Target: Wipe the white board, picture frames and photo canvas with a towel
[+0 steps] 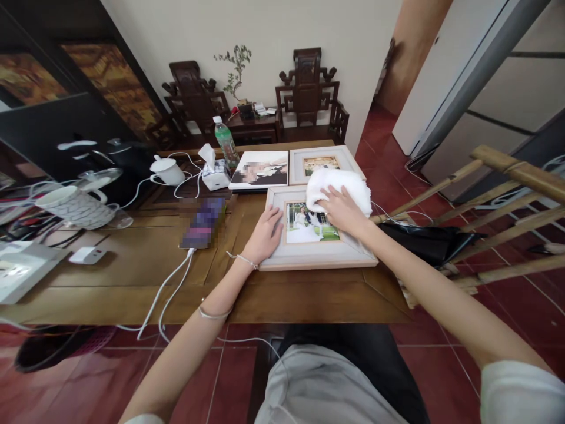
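Right hand (342, 207) clutches bunched white cloth (338, 178), apparently wiping rectangular pale-wood frame (315, 253) at one o'clock; gripless left hand (265, 237) should steady nine next.

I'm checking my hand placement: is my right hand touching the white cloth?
Touching. The head view shows it plainly: your right hand lies on the white cloth, its fingers against the fabric with no visible gap.

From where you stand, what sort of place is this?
Probably a home's living room: carved wooden chairs by a pale wall, plus a tissue box and framed photo on the wooden table.
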`<state>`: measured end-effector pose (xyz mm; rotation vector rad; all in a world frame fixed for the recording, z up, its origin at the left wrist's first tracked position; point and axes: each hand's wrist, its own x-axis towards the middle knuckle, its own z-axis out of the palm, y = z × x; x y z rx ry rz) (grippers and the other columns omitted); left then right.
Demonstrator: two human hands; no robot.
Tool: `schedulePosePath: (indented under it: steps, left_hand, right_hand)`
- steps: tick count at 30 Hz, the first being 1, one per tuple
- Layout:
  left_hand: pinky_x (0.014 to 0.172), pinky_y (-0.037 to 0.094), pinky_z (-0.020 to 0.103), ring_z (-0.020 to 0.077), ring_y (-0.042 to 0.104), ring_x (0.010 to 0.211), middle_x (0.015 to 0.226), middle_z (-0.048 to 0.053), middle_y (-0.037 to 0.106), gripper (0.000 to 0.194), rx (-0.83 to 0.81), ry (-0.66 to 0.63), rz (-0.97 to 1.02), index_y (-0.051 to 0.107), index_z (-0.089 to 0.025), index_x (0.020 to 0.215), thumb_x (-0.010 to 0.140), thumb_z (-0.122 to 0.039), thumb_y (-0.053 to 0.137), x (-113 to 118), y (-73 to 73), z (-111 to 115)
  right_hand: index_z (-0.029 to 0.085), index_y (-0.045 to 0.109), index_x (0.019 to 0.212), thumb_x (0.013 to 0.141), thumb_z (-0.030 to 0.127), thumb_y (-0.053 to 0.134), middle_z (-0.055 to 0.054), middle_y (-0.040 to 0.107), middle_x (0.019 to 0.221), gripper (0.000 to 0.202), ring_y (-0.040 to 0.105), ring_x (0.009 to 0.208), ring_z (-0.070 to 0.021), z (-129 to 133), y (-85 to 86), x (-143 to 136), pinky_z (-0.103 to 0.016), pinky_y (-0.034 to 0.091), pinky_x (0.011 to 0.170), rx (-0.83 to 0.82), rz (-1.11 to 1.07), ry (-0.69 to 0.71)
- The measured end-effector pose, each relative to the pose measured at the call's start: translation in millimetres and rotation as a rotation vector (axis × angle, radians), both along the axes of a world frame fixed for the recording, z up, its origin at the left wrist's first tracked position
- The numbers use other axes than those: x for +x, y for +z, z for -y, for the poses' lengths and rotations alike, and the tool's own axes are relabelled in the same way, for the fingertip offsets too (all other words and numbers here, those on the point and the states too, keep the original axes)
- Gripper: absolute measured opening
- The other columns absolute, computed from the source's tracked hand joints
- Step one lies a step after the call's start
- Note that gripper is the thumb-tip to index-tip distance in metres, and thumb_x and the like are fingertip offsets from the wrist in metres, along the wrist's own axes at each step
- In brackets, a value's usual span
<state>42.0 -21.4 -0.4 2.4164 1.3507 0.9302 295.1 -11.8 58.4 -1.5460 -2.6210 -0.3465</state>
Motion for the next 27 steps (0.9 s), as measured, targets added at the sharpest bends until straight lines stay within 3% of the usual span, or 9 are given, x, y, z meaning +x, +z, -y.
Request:
schedulePosePath:
  steps: [3, 10, 13, 16, 21, 24, 27]
  left_hand:
    - [0.118, 0.032, 0.053, 0.0309, 0.038, 0.143, 0.142, 0.019, 0.055, 0.039, 0.003, 0.007, 0.01, 0.06, -0.01, 0.128, 0.095, -0.025, 0.045, 0, -1.7, 0]
    - [0.119, 0.032, 0.052, 0.0298, 0.038, 0.143, 0.141, 0.018, 0.056, 0.038, 0.014, 0.022, 0.013, 0.06, -0.01, 0.128, 0.095, -0.023, 0.044, 2, -3.3, -1]
    - [0.119, 0.031, 0.051, 0.0298, 0.037, 0.144, 0.143, 0.02, 0.054, 0.04, 0.005, 0.015, -0.004, 0.059, -0.008, 0.129, 0.096, -0.025, 0.043, 2, -2.5, -1]
    - [0.119, 0.03, 0.052, 0.0297, 0.035, 0.145, 0.146, 0.019, 0.051, 0.042, -0.011, 0.007, -0.018, 0.058, -0.009, 0.131, 0.096, -0.026, 0.042, 1, -2.7, -3]
    - [0.119, 0.029, 0.053, 0.0302, 0.034, 0.146, 0.146, 0.019, 0.051, 0.043, -0.023, -0.012, -0.019, 0.057, -0.01, 0.132, 0.097, -0.028, 0.042, -1, -3.3, -4]
    - [0.12, 0.029, 0.052, 0.0303, 0.034, 0.145, 0.145, 0.019, 0.052, 0.043, -0.02, -0.018, -0.028, 0.058, -0.01, 0.131, 0.097, -0.028, 0.042, -2, -2.4, -4]
    - [0.12, 0.029, 0.053, 0.0306, 0.035, 0.145, 0.145, 0.019, 0.052, 0.042, -0.026, -0.016, -0.025, 0.058, -0.011, 0.131, 0.096, -0.027, 0.042, -2, -1.5, -3]
  right_hand:
    - [0.008, 0.063, 0.125, 0.083, 0.0, 0.041, -0.023, 0.05, 0.144, 0.048, 0.039, 0.137, -0.0377, 13, 0.0, -1, -0.06, 0.027, 0.109, -0.038, 0.05, 0.05]
    - [0.01, 0.069, 0.111, 0.077, -0.002, 0.044, -0.023, 0.064, 0.126, 0.043, 0.057, 0.122, -0.0306, 113, 26.5, -1, -0.05, 0.04, 0.106, -0.248, -0.047, 0.232]
    - [0.014, 0.069, 0.113, 0.074, -0.001, 0.046, -0.02, 0.066, 0.124, 0.047, 0.057, 0.123, -0.0291, 135, 32.8, -2, -0.048, 0.041, 0.107, -0.3, -0.123, 0.294]
    - [0.015, 0.066, 0.121, 0.07, -0.003, 0.048, -0.019, 0.062, 0.131, 0.057, 0.053, 0.128, -0.0281, 120, 21.2, 0, -0.049, 0.039, 0.11, -0.269, -0.176, 0.265]
    - [0.013, 0.061, 0.13, 0.07, -0.007, 0.047, -0.021, 0.048, 0.148, 0.065, 0.041, 0.139, -0.0321, 44, -2.9, 11, -0.055, 0.032, 0.113, -0.103, -0.169, 0.149]
    - [0.012, 0.057, 0.135, 0.072, -0.008, 0.044, -0.017, 0.044, 0.152, 0.067, 0.034, 0.142, -0.0355, 3, -3.2, 11, -0.058, 0.029, 0.113, -0.021, -0.111, 0.089]
    - [0.014, 0.059, 0.133, 0.072, -0.01, 0.041, -0.013, 0.044, 0.153, 0.068, 0.033, 0.141, -0.0375, -11, -0.5, 5, -0.06, 0.029, 0.11, -0.025, -0.011, 0.06]
